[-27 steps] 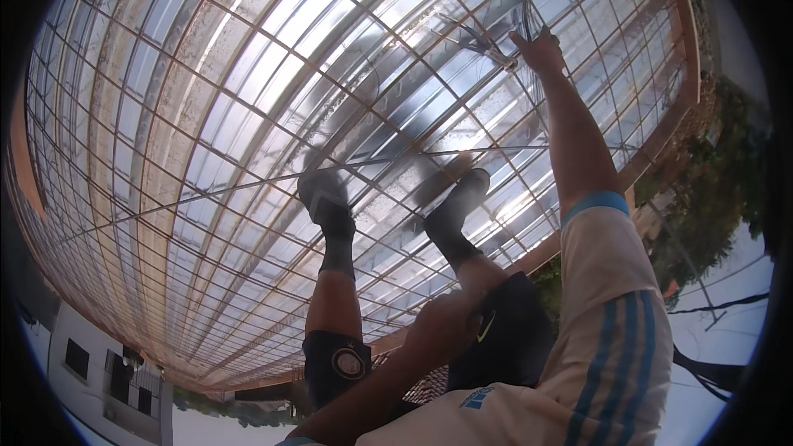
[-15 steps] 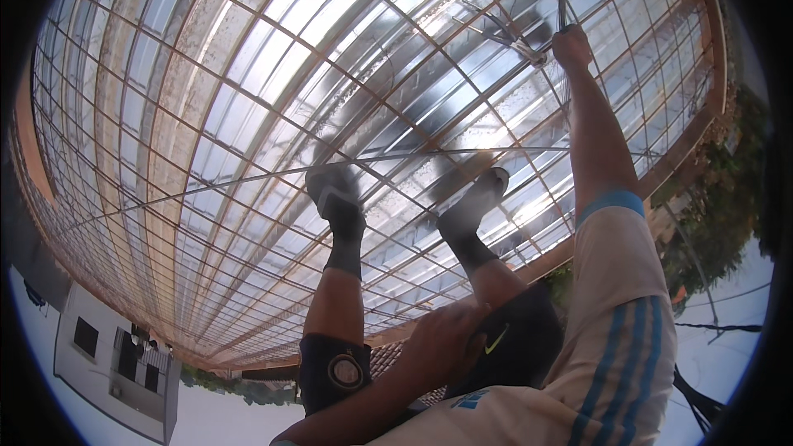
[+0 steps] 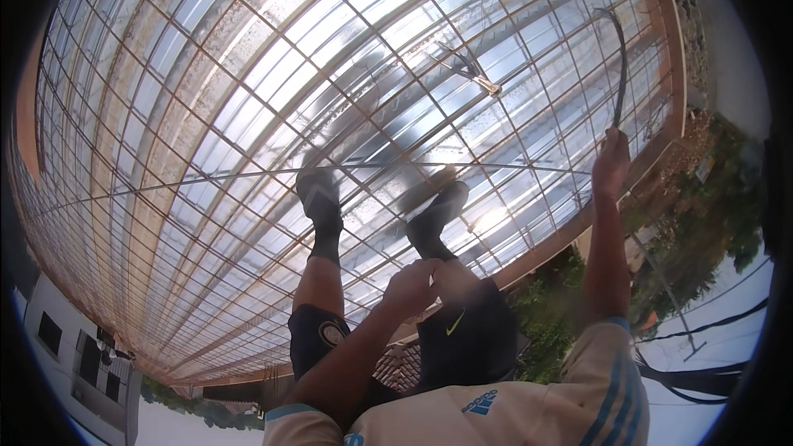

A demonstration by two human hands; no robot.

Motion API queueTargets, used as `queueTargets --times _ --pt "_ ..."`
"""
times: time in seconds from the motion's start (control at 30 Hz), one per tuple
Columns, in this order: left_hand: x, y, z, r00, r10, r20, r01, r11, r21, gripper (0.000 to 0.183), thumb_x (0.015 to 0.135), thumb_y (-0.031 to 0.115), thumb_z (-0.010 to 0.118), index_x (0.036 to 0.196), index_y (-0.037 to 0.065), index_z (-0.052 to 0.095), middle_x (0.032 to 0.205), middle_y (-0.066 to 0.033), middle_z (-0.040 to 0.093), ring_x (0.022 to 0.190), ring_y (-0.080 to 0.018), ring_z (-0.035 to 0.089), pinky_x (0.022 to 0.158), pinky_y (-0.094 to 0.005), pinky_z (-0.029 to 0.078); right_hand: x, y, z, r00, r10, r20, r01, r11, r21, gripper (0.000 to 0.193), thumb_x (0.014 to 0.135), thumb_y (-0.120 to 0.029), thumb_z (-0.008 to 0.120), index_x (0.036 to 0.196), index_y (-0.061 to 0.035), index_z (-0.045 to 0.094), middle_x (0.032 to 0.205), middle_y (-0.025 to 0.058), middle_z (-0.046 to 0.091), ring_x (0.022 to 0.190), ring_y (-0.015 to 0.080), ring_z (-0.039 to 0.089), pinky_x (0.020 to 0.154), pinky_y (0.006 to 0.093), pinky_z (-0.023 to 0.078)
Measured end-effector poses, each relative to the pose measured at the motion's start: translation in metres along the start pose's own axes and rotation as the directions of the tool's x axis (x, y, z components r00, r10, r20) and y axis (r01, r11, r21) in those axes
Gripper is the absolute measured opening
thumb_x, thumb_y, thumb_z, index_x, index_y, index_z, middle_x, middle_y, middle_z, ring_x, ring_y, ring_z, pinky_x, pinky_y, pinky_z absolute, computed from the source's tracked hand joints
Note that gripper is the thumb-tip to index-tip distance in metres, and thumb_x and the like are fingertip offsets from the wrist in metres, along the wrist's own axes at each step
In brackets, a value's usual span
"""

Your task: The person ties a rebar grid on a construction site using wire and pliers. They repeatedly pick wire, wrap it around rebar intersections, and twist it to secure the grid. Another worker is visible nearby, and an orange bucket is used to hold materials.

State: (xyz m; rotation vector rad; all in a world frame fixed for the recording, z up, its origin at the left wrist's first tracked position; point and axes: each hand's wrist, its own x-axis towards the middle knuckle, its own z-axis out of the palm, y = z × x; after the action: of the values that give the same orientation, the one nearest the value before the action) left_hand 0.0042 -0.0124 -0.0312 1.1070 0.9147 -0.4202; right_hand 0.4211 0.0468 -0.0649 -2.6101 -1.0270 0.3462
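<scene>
My right hand (image 3: pixel 610 163) is closed round the lower end of a dark, curved bundle of wire (image 3: pixel 621 66). The bundle rises from the fist over the right edge of the rusty steel mesh (image 3: pixel 347 74). Near my right knee, my left hand (image 3: pixel 411 285) is closed with its fingers curled in. I cannot make out whether anything is in it. Farther ahead on the mesh lies a pincer-like hand tool (image 3: pixel 487 84) with dark handles spread apart, out of reach of both hands.
Shiny corrugated metal sheets (image 3: pixel 396 140) lie under the mesh, framed by a brown edge board (image 3: pixel 673 74). My shod feet (image 3: pixel 318 194) stand on it. A long thin bar (image 3: pixel 248 173) crosses the mesh. Beyond the right edge are trees (image 3: pixel 710 190) and dark cables (image 3: pixel 694 380).
My right hand has swung back toward me and to the right with the wire bundle. My left hand has moved up from my lap to beside my knee. The view has shifted.
</scene>
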Motion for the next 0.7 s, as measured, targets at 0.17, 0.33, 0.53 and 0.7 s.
queueTargets --times 0.17,0.33,0.53,0.7 --pt "0.002 -0.03 0.009 0.994 0.024 -0.103 -0.057 0.941 -0.334 0.047 0.09 0.032 0.057 0.129 0.006 0.051 0.116 -0.0106 0.06 0.103 -0.0199 0.058 0.09 -0.0345 0.045 -0.116 -0.084 -0.072 0.986 0.133 0.098 -0.154 0.954 0.259 0.035 0.099 -0.029 0.043 0.097 0.0039 0.056 0.077 0.0098 0.051 0.07 0.0145 0.045 0.064 0.0305 0.042" --pt "-0.077 0.028 -0.027 0.979 0.172 -0.106 -0.179 0.498 -0.848 0.056 0.094 0.036 0.053 0.139 0.005 0.039 0.131 -0.0128 0.05 0.121 -0.0228 0.047 0.099 -0.038 0.036 -0.235 -0.157 -0.13 0.895 -0.042 0.444 -0.002 0.995 0.099 0.028 0.095 -0.023 0.046 0.103 0.0005 0.058 0.08 0.0115 0.057 0.071 0.022 0.052 0.069 0.0369 0.043" --pt "-0.207 0.121 -0.077 0.907 0.22 -0.36 -0.32 -0.199 -0.926 0.043 0.094 0.042 0.051 0.128 0.017 0.045 0.097 -0.0059 0.058 0.09 -0.0207 0.055 0.081 -0.0387 0.041 -0.313 -0.239 -0.194 0.44 -0.473 0.763 0.406 0.863 0.301 0.023 0.092 -0.022 0.052 0.108 -0.0072 0.06 0.099 0.0149 0.06 0.094 0.0329 0.058 0.083 0.044 0.045" --pt "-0.301 0.125 -0.088 0.886 -0.047 -0.461 -0.459 -0.231 -0.858 0.032 0.096 0.046 0.043 0.098 0.016 0.054 0.054 0.0045 0.031 0.049 -0.0107 0.03 0.053 -0.03 0.032 -0.315 -0.352 -0.267 0.459 -0.581 0.672 0.543 0.782 0.306 0.02 0.086 -0.021 0.057 0.102 -0.0118 0.064 0.09 0.0112 0.06 0.088 0.0291 0.059 0.073 0.0423 0.047"
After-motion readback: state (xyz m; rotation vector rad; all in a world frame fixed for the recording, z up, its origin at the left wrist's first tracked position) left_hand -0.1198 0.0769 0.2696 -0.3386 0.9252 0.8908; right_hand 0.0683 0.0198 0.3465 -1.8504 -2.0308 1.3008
